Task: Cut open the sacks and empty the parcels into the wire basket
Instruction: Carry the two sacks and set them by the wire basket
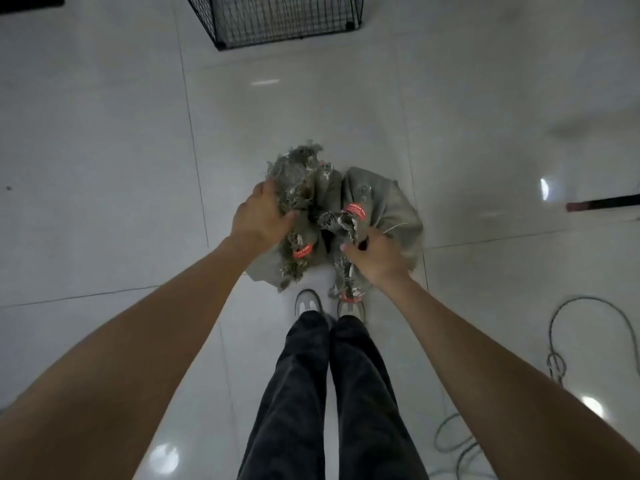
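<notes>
Two grey-green woven sacks with frayed tops and red tags are bunched together above the floor in front of my feet. My left hand (261, 216) grips the frayed neck of the left sack (298, 188). My right hand (372, 258) grips the gathered cloth of the right sack (384, 202). The black wire basket (277, 22) stands on the floor at the top of the view, well beyond the sacks. No parcels or cutting tool show.
Glossy white tiled floor (104, 168) all around. A grey cable (557, 341) loops on the floor at the right. A dark bar with a reddish tip (602, 204) lies at the right edge. My legs in dark trousers and light shoes stand below the sacks.
</notes>
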